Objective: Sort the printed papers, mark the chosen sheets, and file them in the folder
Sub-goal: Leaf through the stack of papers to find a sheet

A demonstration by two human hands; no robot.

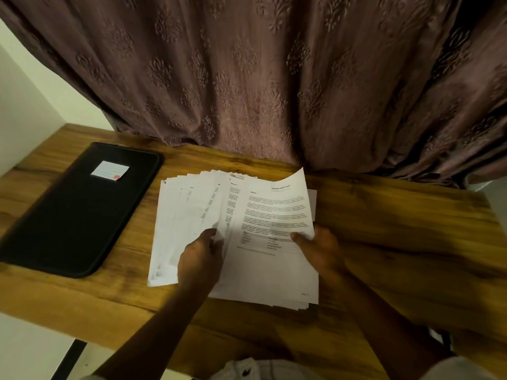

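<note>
Left hand: the left hand point(200, 256) reaches in from below, thumb on top and fingers curled, pinching the near edges of the fanned sheets at the middle of the pile.
Folder: a black folder point(74, 215) with rounded corners lies closed and flat at the left end of the table, set at a slant, apart from the pile.
Label: a small white label point(109, 170) with a red dot at one corner sits on the far part of the folder's cover.
Papers: the papers point(178, 215) are white printed sheets lying on the table just right of the folder, spread in a fan whose far edges step out one behind another; columns of small print show on the left ones, too blurred to read.
Top sheet: the top sheet point(277, 212) carries paragraphs of text and is lifted, its far right corner curling upward.
Right hand: the right hand point(321, 248) grips that sheet at its near right edge, thumb on the printed face.
Table: a wooden table point(397, 229) with a strong brown grain.
Curtain: a brown patterned curtain point(247, 78) hangs behind the table's far edge.
</note>
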